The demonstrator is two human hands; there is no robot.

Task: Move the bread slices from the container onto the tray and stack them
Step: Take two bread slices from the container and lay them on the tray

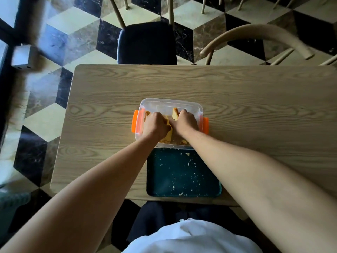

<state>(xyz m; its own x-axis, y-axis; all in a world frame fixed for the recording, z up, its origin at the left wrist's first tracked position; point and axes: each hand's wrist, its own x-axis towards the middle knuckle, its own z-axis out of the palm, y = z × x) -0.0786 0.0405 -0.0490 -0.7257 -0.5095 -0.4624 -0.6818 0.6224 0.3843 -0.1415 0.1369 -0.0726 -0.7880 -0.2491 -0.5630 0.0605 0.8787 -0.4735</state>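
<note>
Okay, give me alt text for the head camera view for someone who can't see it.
Both hands, left hand and right hand, reach into a clear container among bread slices on a wooden table. A dark tray nearer the person holds only crumbs.

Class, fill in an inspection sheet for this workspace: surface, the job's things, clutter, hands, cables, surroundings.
Surface: wooden table, bare apart from the job's things.
Job's things: clear container with orange clips, bread slices still inside; dark tray just in front of it, no slices on it.
Clutter: crumbs scattered over the tray.
Hands: left hand and right hand both inside the container, on the bread; grip cannot be told.
Cables: nothing seen.
Surroundings: patterned tile floor; dark cushioned chair across the table; wooden chair to the right.
</note>
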